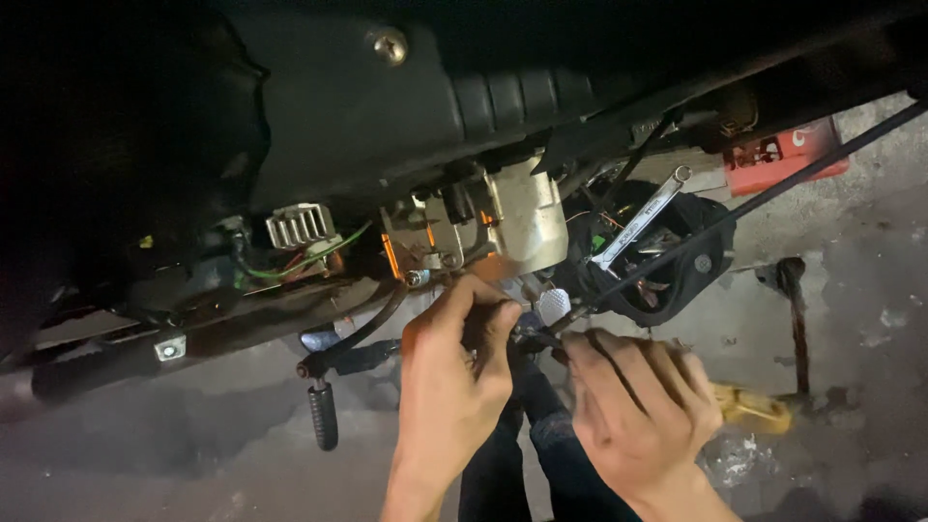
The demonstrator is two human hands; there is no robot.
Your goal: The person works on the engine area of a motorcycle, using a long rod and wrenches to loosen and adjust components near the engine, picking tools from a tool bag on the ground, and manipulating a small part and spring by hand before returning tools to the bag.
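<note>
Working under the black plastic body of a tilted motorcycle (367, 106), both my hands meet at one small dark fitting (530, 333) just below the silver metal engine casing (522, 217). My left hand (454, 372) is curled, thumb and forefinger pinched on the fitting from its left side; my right hand (638, 406) comes in from the right, fingers bent and closed toward the same point, though what sits inside them is too dark to tell. The fitting lies between the two sets of fingertips, slightly nearer the left. A thin black cable or rod (754, 198) runs from that point diagonally up and right, so its long axis slants away from my right hand toward the upper right. A small ribbed silver foot pedal pad (554, 304) sits just above the pinch point. Further right, a chrome spanner (643, 217) rests on a round black open pouch (701, 266) on the grey concrete floor (870, 319); a red box (788, 155) lies beyond. A black ribbed footpeg (324, 416) hangs to the left.
</note>
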